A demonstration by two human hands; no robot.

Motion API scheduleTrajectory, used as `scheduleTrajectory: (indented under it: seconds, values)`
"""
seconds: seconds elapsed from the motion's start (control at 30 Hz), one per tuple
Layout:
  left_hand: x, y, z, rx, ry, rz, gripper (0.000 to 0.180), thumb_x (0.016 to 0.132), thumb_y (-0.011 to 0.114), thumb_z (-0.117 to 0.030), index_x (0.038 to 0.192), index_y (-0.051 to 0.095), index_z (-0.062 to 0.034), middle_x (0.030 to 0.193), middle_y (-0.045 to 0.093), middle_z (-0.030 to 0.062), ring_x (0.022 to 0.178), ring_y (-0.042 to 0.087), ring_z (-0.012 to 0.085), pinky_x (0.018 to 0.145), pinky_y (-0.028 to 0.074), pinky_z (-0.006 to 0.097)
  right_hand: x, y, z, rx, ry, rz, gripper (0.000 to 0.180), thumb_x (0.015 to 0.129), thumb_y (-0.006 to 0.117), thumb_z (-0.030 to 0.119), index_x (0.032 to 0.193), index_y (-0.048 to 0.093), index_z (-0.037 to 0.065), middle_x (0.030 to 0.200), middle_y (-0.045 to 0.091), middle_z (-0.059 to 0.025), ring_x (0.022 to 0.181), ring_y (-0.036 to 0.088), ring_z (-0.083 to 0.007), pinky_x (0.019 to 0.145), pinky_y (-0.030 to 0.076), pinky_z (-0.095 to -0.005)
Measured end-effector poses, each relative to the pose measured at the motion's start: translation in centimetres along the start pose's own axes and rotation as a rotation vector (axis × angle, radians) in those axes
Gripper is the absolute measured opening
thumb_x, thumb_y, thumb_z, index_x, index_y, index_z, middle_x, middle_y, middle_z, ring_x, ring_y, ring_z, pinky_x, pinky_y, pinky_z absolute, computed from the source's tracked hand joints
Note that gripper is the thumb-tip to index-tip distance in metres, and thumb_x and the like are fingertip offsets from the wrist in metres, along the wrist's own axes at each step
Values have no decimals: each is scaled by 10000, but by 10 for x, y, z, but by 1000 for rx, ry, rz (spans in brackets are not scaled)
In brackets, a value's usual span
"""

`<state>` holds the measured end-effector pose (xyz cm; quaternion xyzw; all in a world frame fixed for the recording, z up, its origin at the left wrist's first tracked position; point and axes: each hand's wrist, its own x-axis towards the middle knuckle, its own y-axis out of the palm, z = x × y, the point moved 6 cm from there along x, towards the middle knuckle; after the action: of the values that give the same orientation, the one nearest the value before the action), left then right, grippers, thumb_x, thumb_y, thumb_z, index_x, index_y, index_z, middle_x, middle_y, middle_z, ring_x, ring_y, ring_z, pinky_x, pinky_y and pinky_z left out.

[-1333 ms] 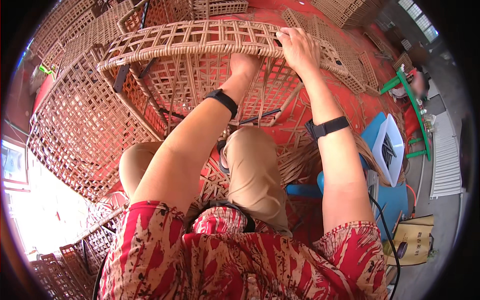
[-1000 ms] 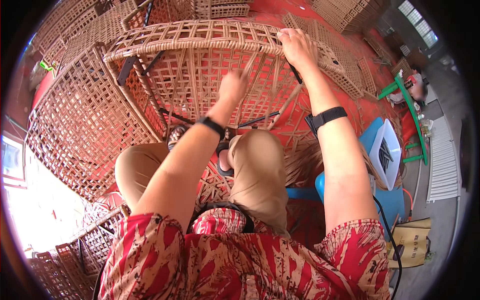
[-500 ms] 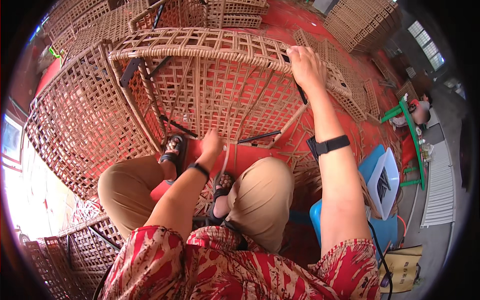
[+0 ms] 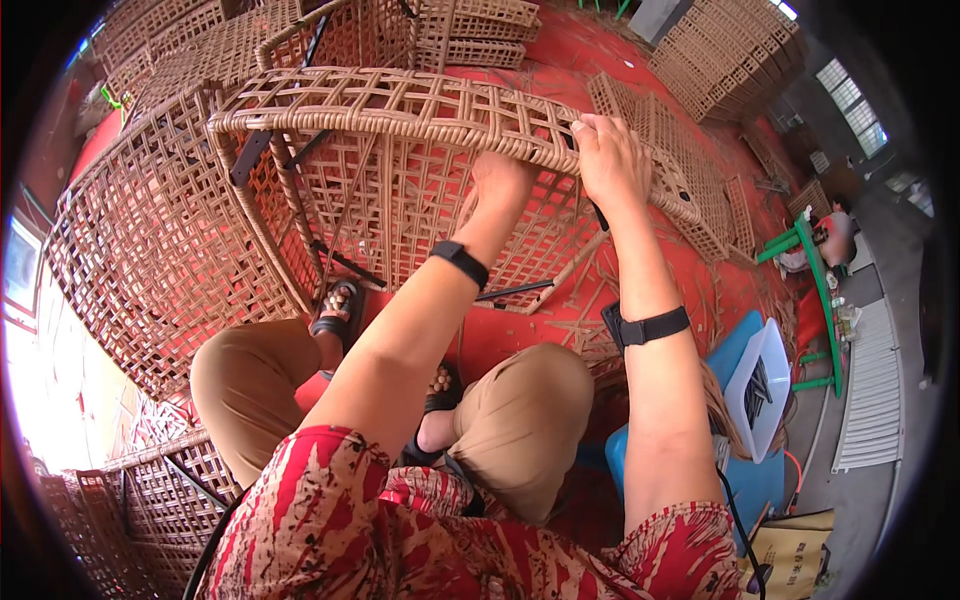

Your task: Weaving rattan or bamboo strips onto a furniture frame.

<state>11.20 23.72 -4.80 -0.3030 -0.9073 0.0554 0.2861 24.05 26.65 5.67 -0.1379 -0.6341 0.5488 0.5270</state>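
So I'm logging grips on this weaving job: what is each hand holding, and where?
The right hand grips the wicker frame by its woven top rail. The left hand reaches beneath that rail into the lattice; its fingers are hidden, so its hold cannot be told.

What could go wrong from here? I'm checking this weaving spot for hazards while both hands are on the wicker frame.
1. The left hand reaches in under the woven rim of the wicker chair frame; stiff strand ends there might scrape or jab the fingers.
2. The right hand alone grips the rim, so the tilted frame could slip or tip toward the knees.
3. Loose cane strips lie on the red floor near the sandalled foot and could snag it.
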Motion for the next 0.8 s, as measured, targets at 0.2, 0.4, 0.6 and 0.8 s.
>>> scheduleTrajectory:
  seconds: [0.2, 0.4, 0.6, 0.8]
  values:
    - [-48, 17, 84, 209, -230, 312, 236, 947, 474, -267, 1095, 555, -100, 875, 669, 224, 855, 629, 444, 741, 477, 543, -5, -5, 4, 5, -8, -54, 397, 941, 430, 365, 1134, 650, 97, 1204, 622, -82, 1136, 542, -274, 1018, 343, -459]
    - [-239, -79, 280, 592, -710, 515, 297, 947, 451, -314, 1085, 616, -109, 984, 681, 203, 922, 647, 415, 765, 510, 517, -6, -5, 3, -1, 6, -34, 399, 943, 429, 362, 1150, 648, 101, 1204, 623, -87, 1148, 539, -274, 1023, 339, -459]
    - [-314, -114, 330, 803, -594, 605, 331, 890, 555, -338, 1099, 611, -87, 1000, 680, 167, 962, 647, 380, 804, 521, 477, -11, -7, 4, -24, -18, -54, 409, 944, 435, 389, 1152, 644, 106, 1199, 618, -102, 1138, 549, -297, 983, 387, -438]
    - [-124, -32, 136, 288, 141, 180, 189, 896, 571, -144, 1028, 552, -10, 952, 576, 188, 875, 558, 414, 752, 467, 482, -16, -8, 2, 4, -12, -73, 394, 941, 434, 362, 1134, 653, 97, 1198, 623, -100, 1148, 544, -289, 1010, 354, -472]
